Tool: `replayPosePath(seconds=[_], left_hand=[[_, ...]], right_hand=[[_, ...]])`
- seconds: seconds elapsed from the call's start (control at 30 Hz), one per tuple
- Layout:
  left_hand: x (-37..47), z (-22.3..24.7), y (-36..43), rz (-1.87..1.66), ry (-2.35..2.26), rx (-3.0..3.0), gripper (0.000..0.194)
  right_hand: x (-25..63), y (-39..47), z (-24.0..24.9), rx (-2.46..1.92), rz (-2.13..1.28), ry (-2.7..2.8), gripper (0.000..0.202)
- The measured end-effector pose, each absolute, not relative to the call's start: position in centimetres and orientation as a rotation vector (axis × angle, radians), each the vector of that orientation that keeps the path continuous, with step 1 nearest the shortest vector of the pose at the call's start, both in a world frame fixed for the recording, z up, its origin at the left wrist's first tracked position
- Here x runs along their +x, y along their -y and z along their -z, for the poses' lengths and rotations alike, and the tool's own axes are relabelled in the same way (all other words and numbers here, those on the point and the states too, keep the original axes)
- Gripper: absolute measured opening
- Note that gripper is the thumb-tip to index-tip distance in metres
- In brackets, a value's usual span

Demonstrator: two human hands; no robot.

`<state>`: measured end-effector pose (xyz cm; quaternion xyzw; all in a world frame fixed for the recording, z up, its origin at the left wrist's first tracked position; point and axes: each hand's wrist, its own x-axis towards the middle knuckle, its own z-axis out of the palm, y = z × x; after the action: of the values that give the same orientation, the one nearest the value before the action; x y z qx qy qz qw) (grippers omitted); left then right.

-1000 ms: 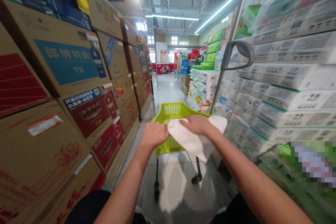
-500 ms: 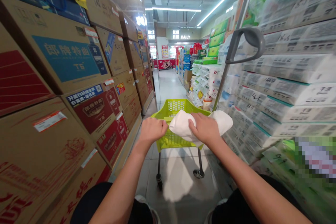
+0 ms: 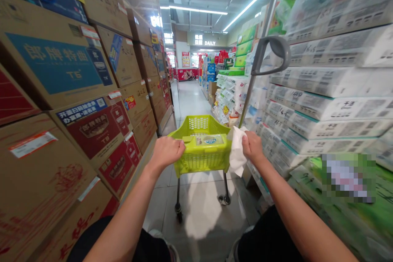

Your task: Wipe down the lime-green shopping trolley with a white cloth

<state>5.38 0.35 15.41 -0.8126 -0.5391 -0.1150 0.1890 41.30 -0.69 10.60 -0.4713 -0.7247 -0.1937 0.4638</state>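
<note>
A lime-green shopping cart (image 3: 204,161) on dark legs and casters stands in front of me, with a labelled strip on its near rim. My left hand (image 3: 168,148) is closed round the left part of that rim. At the cart's right corner, my right hand (image 3: 253,146) is closed on a crumpled white cloth (image 3: 237,153), which hangs down beside the basket. Whether the cloth touches the cart I cannot tell. The basket's floor is mostly hidden behind its near wall.
Stacked cartons (image 3: 92,131) line the left side. Plastic-wrapped white packs (image 3: 319,102) are piled on the right, with green packs (image 3: 337,213) low down. A metal pole with a grey handle (image 3: 272,55) rises right of the cart. The tiled aisle floor (image 3: 192,98) runs on ahead.
My right hand has moved the cloth off the top of the cart's near rim to its right side, uncovering the label. The left hand keeps its grip on the rim.
</note>
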Motion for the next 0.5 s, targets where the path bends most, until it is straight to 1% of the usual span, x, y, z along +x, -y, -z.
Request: replayPosePath(seconds=[0.1, 0.23, 0.27, 0.4, 0.47, 0.5], left_hand=[[5.2, -15.3, -0.4, 0.33, 1.523, -2.277, 0.066], [3.8, -15.3, -0.9, 0.335, 1.561, -2.241, 0.065], [3.3, -15.3, -1.1, 0.329, 1.575, -2.241, 0.064], [1.0, -15.7, -2.2, 0.322, 1.56, -2.374, 0.052], [0.0, -15.8, -2.8, 0.412, 1.508, -2.48, 0.044], [-0.5, -15.7, -3.1, 0.488, 1.477, -2.52, 0.041]], right_hand=[[40.8, 0.3, -10.1, -1.136, 0.182, 1.528, 0.041], [40.0, 1.1, -10.9, -0.996, -0.17, 1.082, 0.029], [40.1, 1.5, -11.4, -0.948, -0.252, 1.003, 0.029], [41.4, 3.4, -14.2, -0.82, -0.658, 1.031, 0.032], [42.4, 4.3, -15.6, -0.669, -0.793, 1.095, 0.032], [42.9, 4.6, -16.2, -0.603, -0.802, 1.097, 0.034]])
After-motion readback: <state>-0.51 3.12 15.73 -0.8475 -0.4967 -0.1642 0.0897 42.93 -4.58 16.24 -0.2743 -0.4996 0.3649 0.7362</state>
